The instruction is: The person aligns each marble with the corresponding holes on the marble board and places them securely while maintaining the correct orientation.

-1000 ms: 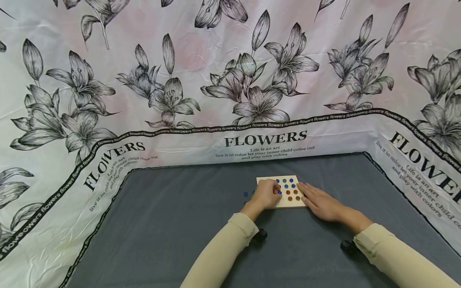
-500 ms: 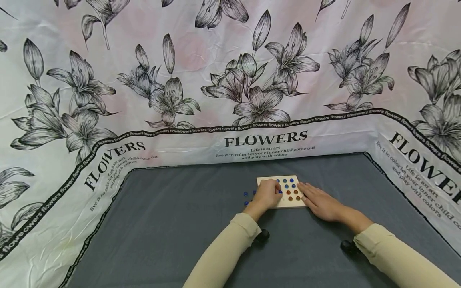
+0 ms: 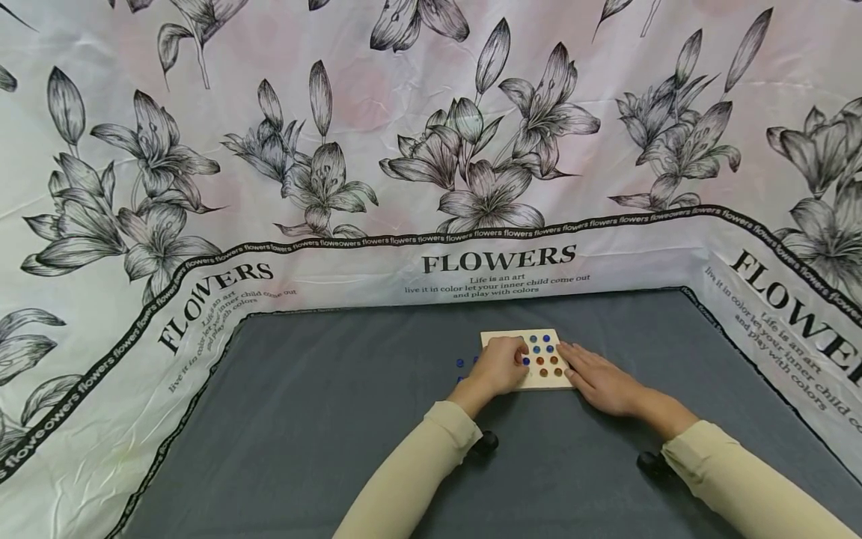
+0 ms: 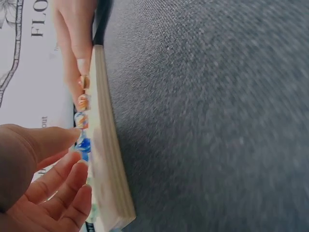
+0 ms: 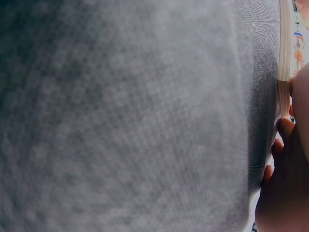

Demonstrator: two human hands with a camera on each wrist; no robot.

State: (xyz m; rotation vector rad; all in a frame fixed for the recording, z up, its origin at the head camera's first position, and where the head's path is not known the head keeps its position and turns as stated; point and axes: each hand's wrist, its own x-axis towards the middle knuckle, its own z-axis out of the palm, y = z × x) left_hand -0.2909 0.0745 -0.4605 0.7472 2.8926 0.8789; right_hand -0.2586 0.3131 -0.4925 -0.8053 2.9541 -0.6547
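A pale wooden board [image 3: 532,380] with rows of holes lies on the grey cloth, and blue and orange-brown glass marbles sit in several holes. My left hand [image 3: 497,367] is over the board's left part, hiding the holes there. Its thumb and fingertips are close around a blue marble [image 3: 526,361], which sits on the board. In the left wrist view the thumb and index finger stand slightly apart beside that blue marble [image 4: 83,145]. My right hand [image 3: 602,380] lies flat, its straight fingers touching the board's right edge.
Loose blue marbles [image 3: 460,363] lie on the grey cloth [image 3: 323,419] left of the board, partly hidden by the left hand. A white flowered cloth [image 3: 364,180] hangs behind and at both sides. Dark rounded objects sit at both wrists.
The blue marble that was between the left fingertips now shows more fully and sits in line with the orange row. The left hand has barely shifted; the right hand has stayed in place.
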